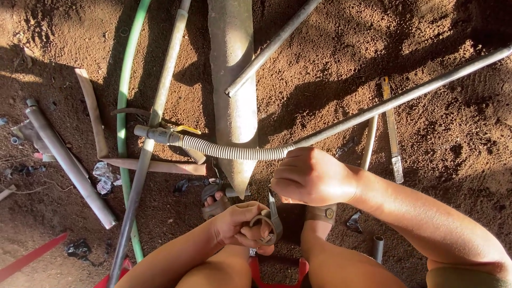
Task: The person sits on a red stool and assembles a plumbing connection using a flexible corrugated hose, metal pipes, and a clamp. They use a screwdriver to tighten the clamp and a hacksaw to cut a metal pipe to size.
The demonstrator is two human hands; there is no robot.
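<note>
Reddish-brown loose soil (341, 69) underneath, strewn with pipework. Largest piece: a broad grey half-round length of pipe (232, 80) lying top to bottom. Across it, a long thin grey pipe (405, 96) joined to a ribbed grey flexible hose (229, 151) — probably light, bendy between ends, stiff only at the joints. Right hand (312, 176) closed over that joint, the best-looking hold, since the ribs would likely flex under a squeeze. Just below, left hand (237, 224) pinched shut on a small grey ring-shaped band (265, 220), a thin metal blade or tool (273, 205) rising from it towards the right fist; exact kind cannot be told. Band likely light, springy, slippery — held between the sandalled feet.
</note>
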